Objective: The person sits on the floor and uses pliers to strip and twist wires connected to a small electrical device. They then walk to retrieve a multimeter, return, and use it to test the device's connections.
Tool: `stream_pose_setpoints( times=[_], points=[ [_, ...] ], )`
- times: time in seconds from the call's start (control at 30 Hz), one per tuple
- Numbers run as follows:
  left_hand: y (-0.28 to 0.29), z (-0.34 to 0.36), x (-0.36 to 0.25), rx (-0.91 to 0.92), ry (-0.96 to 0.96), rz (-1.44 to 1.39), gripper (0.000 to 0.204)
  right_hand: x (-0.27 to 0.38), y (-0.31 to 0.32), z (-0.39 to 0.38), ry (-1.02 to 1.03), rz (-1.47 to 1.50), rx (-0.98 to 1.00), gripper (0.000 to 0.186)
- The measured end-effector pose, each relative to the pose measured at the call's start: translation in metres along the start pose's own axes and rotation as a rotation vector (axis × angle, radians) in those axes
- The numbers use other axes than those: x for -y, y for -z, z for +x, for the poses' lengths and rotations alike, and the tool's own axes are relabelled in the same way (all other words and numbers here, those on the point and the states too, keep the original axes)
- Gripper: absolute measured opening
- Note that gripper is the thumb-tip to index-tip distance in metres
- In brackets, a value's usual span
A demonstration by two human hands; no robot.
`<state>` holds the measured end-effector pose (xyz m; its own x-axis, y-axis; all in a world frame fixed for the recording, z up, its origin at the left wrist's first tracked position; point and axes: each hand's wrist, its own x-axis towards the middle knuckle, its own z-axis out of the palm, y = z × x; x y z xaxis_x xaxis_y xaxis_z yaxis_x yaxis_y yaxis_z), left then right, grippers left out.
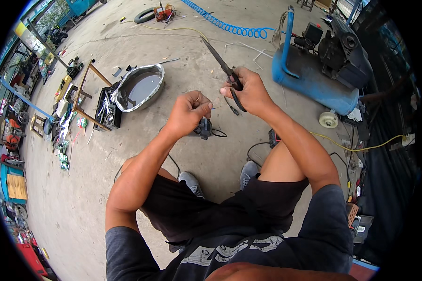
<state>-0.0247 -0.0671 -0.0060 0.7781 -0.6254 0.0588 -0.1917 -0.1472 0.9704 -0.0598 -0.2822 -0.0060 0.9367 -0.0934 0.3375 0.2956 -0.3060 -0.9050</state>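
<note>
My right hand (252,93) grips a pair of dark scissors (216,56) by the black handles, with the long blades pointing up and to the left. To its left, my left hand (190,111) is closed in a pinch. A thin wire (214,108) with a bluish end pokes out at its fingertips; the rest of it is hidden. Just below that hand is a small black device (204,129) with a looped black cable (220,134). A dark cable end with a connector (233,110) shows beneath the scissors.
A basin of dark water (120,104) stands at the left, next to a black crate of tools (109,108) and a wooden frame (84,93). At the right is a blue air compressor (309,89) with a coiled blue hose (229,29). A yellow cable (361,149) crosses the concrete floor.
</note>
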Motion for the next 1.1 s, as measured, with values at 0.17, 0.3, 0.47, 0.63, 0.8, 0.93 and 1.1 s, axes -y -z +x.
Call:
stream_pose_setpoints(
  times=[0.17, 0.3, 0.47, 0.63, 0.8, 0.93, 1.1],
  points=[
    [0.0, 0.002, 0.0, -0.001, -0.035, -0.079, 0.006, 0.019, -0.001, -0.009, 0.171, -0.227, 0.096, 0.027],
    [-0.004, -0.001, -0.006, -0.034, 0.022, -0.065, 0.008, 0.019, -0.003, -0.01, 0.328, -0.311, 0.106, 0.024],
    [0.003, 0.003, 0.003, 0.022, 0.011, -0.019, 0.008, 0.018, -0.005, -0.01, 0.303, -0.28, 0.111, 0.026],
    [0.001, 0.0, 0.006, -0.008, -0.032, 0.034, 0.011, 0.011, -0.008, -0.005, 0.087, -0.219, 0.124, 0.029],
    [-0.004, 0.001, 0.009, -0.042, -0.106, 0.126, 0.011, -0.015, -0.004, 0.003, -0.095, 0.114, 0.262, 0.031],
    [-0.003, -0.003, 0.004, -0.047, -0.087, 0.144, 0.009, 0.009, -0.006, -0.001, -0.281, 0.298, 0.289, 0.03],
    [-0.001, 0.0, 0.004, -0.043, -0.083, 0.026, 0.01, 0.007, -0.001, 0.001, -0.151, 0.133, 0.177, 0.027]
  ],
)
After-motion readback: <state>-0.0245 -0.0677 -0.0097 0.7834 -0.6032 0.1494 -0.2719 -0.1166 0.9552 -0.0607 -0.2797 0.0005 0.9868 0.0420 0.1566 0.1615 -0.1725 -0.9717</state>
